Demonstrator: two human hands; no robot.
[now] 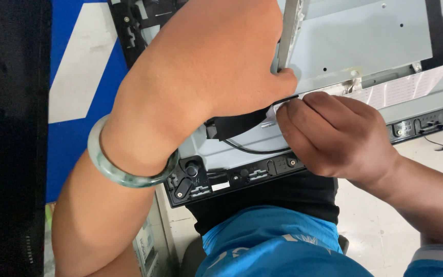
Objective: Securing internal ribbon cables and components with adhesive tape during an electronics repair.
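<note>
— Two hands are busy here. Our left hand (216, 66) bends at the wrist and lies across the grey metal panel (355, 41), with its fingers curled tight on the panel's edge.

— And our right hand (334, 133)?

— It comes in from the right, knuckles up. Its fingers (293, 114) are pinched shut on a small white strip (272, 110), just under the left thumb. The strip sits at the lower edge of the panel, right beside one flat black piece (237, 125).

— What else can we count?

— One green bangle (124, 172) on the left wrist. One thin black cable (255, 150) curving below the hands. One long black frame (242, 177) with clips along the bottom of the panel. One white ribbon sheet (401, 90) with fine lines on the right.

— What is it all on?

— We cannot tell what holds the panel up. Its near edge is over our lap, with our blue shirt (273, 246) below. A pale floor (380, 225) shows on the right, and a blue and white board (83, 77) on the left.
</note>
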